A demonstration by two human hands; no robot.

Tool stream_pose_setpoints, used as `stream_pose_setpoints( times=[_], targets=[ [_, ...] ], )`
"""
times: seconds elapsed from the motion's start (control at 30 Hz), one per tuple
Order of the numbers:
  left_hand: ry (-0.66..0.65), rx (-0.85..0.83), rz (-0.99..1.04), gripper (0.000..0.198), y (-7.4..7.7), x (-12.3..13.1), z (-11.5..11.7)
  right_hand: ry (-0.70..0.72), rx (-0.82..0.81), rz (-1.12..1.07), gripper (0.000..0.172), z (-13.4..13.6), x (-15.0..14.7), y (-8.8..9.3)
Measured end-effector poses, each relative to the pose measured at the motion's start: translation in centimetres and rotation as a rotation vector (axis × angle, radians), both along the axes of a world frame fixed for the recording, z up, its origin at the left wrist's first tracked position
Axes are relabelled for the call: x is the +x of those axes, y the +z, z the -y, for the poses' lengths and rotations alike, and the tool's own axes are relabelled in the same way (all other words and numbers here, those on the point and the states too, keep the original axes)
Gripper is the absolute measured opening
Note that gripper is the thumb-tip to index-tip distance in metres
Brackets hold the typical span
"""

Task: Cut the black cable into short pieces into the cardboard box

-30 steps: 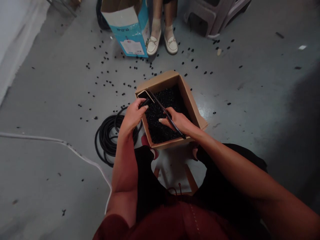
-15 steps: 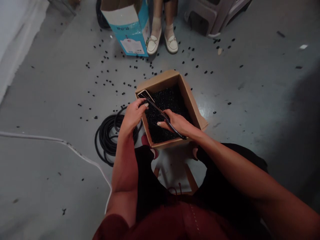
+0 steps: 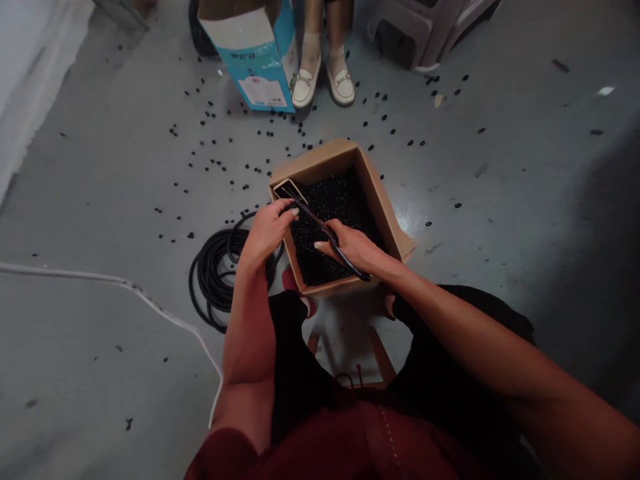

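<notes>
Open-top corrugated cardboard box [image 3: 320, 159] sits on the smooth grey concrete floor [image 3: 500, 200], center of frame, right in front of the person's lap. Box is full of small black rubbery pieces [image 3: 330, 200], rough and granular as a heap. Thin black rod [image 3: 325, 230], straight and slightly glossy, lies diagonally across the box, top end near the upper-left corner beside 1 small flat dark rectangular object with a tan rim [image 3: 289, 190]; exact kind unclear.

Right hand [image 3: 353, 247] partly closed, fingers wrapped over the rod, gripping it above the heap. Left hand [image 3: 267, 233] half curled at the box's left wall, fingertips [image 3: 295, 211] right by the rod; can't tell if it grips anything.

Counted: 2 hands, 1 box, 1 black cable coil [image 3: 215, 273] left of the box, 1 blue-and-white carton [image 3: 255, 60] and 2 white loafers [image 3: 323, 87] on another person at top, 1 grey plastic stool [image 3: 415, 33] upper right. Loose black pieces [image 3: 225, 153] scattered over the floor, too many to count.
</notes>
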State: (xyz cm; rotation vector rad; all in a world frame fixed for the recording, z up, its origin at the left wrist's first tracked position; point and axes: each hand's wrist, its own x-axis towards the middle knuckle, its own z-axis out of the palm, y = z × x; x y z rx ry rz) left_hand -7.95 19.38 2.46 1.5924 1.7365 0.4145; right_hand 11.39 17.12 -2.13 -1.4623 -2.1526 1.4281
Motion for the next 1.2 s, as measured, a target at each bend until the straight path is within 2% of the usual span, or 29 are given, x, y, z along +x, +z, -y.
stream_pose_setpoints(
  times=[0.2, 0.47, 0.67, 0.93, 1.07, 1.2],
  targets=[
    [-0.086, -0.012, -0.011, 0.03, 0.1, 0.9, 0.0, -0.036, 0.024, 0.012, 0.042, 0.2, -0.1, -0.4],
    [-0.123, -0.033, 0.001, 0.032, 0.1, 1.2, 0.2, -0.038, 0.013, -0.025, 0.054, 0.3, -0.2, -0.9],
    [-0.131, -0.029, -0.002, 0.03, 0.1, 1.1, 0.3, -0.042, 0.015, 0.034, 0.032, 0.1, -0.2, -0.2],
    [-0.147, -0.014, -0.035, 0.029, -0.2, 1.1, 0.3, -0.051, 0.032, 0.025, 0.021, 0.4, -0.3, -0.6],
    [-0.211, -0.05, -0.132, 0.028, -0.6, 1.0, 0.1, -0.112, -0.082, -0.007, 0.02, 1.2, -0.8, -1.3],
    [-0.322, -0.132, -0.332, 0.028, -1.3, 1.1, 0.0, -0.181, -0.224, -0.099, 0.012, 2.6, -1.7, -2.2]
  ],
)
